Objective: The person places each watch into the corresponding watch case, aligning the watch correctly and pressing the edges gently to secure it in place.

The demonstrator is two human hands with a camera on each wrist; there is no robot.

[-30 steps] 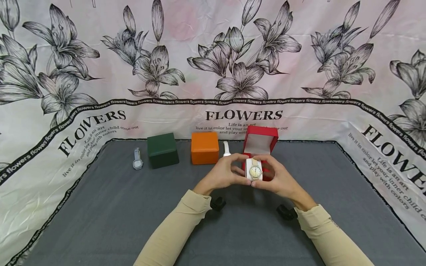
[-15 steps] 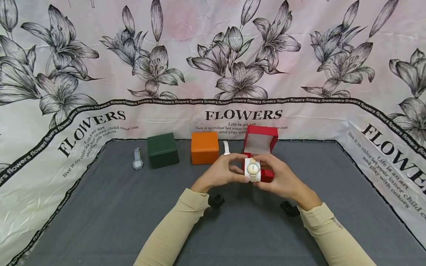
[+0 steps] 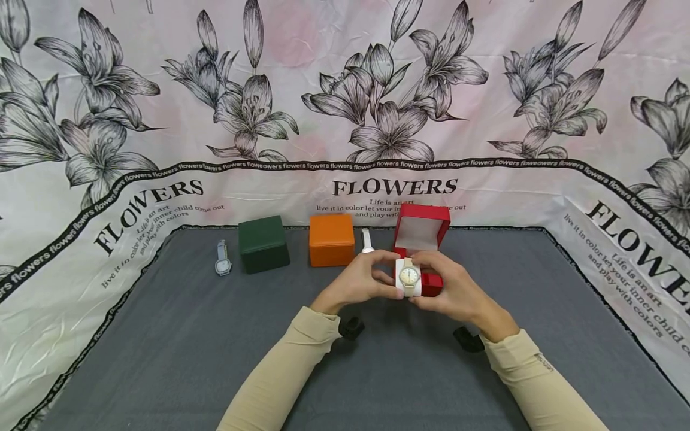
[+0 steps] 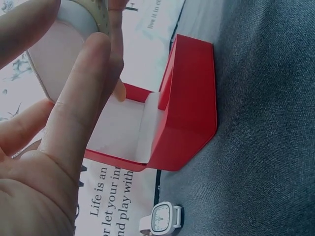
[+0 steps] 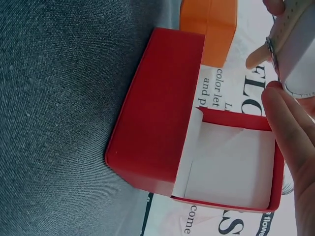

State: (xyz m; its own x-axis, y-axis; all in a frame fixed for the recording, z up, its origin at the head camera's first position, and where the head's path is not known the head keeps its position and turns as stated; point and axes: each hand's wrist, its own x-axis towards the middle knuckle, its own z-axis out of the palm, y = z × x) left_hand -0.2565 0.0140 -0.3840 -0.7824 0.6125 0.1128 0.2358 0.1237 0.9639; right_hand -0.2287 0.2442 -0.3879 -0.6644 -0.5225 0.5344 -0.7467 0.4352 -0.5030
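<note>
A wristwatch (image 3: 409, 276) with a cream strap and pale round dial is wrapped round a white watch cushion (image 4: 51, 59), above the table before the open red box. My left hand (image 3: 360, 280) grips the cushion's left side between thumb and fingers. From the right, my right hand (image 3: 457, 287) holds the watch, index finger near the strap's top and thumb below. The strap's buckle (image 5: 271, 54) shows in the right wrist view. Behind the hands stands the red watch box (image 3: 423, 230), lid raised and lined in white; the hands partly hide its base.
An orange box (image 3: 331, 240) and a dark green box (image 3: 264, 244) stand closed to the left. A white watch (image 3: 367, 239) lies between the orange and red boxes. Another pale watch (image 3: 223, 258) lies at far left. A flower-printed cloth (image 3: 399, 143) hangs behind the grey table (image 3: 178, 359).
The watch and cushion have shifted slightly left. My right hand has turned a little, its wrist moving outward, and more of the red box's front shows. The last half second brings hardly any movement.
</note>
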